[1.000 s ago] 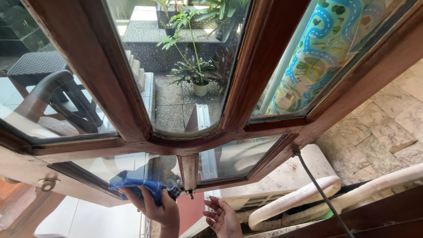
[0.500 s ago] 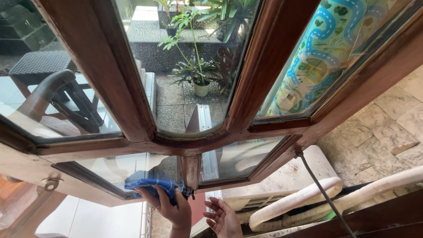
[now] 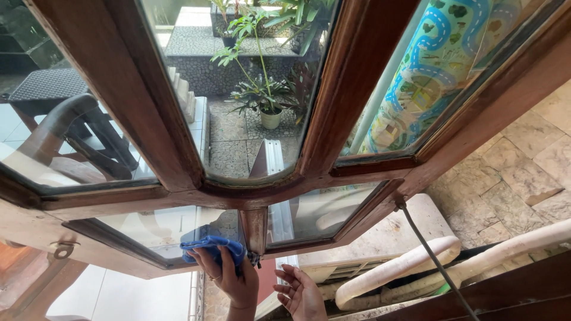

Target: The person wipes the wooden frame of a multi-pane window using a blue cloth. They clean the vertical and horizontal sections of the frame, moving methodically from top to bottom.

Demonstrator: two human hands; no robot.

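Blue cloth (image 3: 213,246) soft, matt; window frame (image 3: 148,119) glossy dark wood; panes (image 3: 250,89) smooth glass.

No packages, labels, signs or screens anywhere in view

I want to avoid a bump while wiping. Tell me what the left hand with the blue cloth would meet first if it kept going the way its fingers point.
The left hand presses the blue cloth to the lower glass pane. Its fingers point up and left, so it would probably slide over glass until it meets the wooden frame rail above that pane.

home, by patio | wood-framed window (image 3: 333,101) | potted plant (image 3: 264,98) outside | stone wall (image 3: 517,172)
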